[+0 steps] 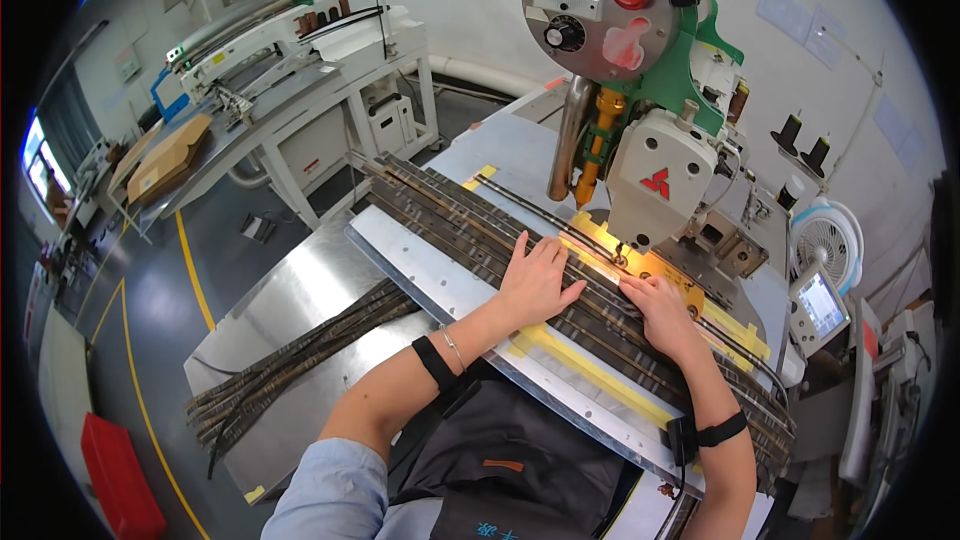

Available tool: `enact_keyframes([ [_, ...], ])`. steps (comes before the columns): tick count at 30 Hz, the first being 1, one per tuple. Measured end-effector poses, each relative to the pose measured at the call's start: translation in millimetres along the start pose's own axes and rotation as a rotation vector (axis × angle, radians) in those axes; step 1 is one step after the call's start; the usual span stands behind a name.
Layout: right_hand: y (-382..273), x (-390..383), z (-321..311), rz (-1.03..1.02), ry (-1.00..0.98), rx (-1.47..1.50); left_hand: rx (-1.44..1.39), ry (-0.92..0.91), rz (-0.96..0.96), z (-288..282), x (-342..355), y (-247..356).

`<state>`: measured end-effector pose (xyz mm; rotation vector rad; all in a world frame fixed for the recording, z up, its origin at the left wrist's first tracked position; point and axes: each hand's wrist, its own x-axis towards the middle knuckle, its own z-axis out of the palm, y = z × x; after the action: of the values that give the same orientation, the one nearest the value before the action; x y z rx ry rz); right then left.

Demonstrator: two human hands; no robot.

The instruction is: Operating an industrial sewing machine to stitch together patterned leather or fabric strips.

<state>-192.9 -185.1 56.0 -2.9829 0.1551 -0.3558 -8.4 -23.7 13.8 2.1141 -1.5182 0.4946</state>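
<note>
Several long, dark strips with pale flecks lie side by side on a sloping board (400, 245) in front of a green and white sewing machine (655, 165). My left hand (537, 285) rests on these dark strips (450, 225), fingers stretched and thumb apart, so it is open. Close to the lit needle area (622, 258), my right hand (660, 312) presses its closed fingertips at the edge of a dark strip. Its thumb is mostly hidden. Yellow tape (590, 368) runs along the board nearer to me.
A bundle of loose dark strips (290, 365) lies on a metal table (270, 305) at left. Thread spools (805, 140), a white fan (828, 235) and a control screen (820, 305) stand at right. Another machine bench (290, 110) is far left; a red bin (118, 475) sits below.
</note>
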Motion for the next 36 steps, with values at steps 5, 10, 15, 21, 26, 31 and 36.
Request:
enact_keyframes([
  [5, -16.8, -15.1, -13.6, -0.007, 0.068, -0.041, -0.067, 0.027, 0.019, 4.8, -6.1, -12.4],
  [10, -27.6, -33.6, -25.8, 0.225, 0.023, 0.037, -0.023, 0.013, -0.015, 2.2, -5.1, -11.6],
  [15, -9.4, -49.3, -3.0, 0.293, 0.206, 0.095, -0.026, 0.054, -0.046, 2.3, -3.9, -7.9],
  [21, 6.6, -49.7, 2.8, 0.320, 0.161, 0.125, -0.076, 0.020, 0.073, 1.1, -5.3, -7.7],
  [26, 5.3, -50.4, 3.1, 0.331, 0.121, 0.101, -0.107, -0.012, 0.129, -2.4, -5.0, -8.7],
  [31, 6.0, -53.6, 4.1, 0.329, 0.160, 0.142, -0.104, -0.046, 0.135, -3.5, -1.8, -7.6],
  [36, 4.2, -53.1, 2.1, 0.334, 0.163, 0.145, -0.071, -0.061, 0.151, -4.9, -1.3, -8.0],
])
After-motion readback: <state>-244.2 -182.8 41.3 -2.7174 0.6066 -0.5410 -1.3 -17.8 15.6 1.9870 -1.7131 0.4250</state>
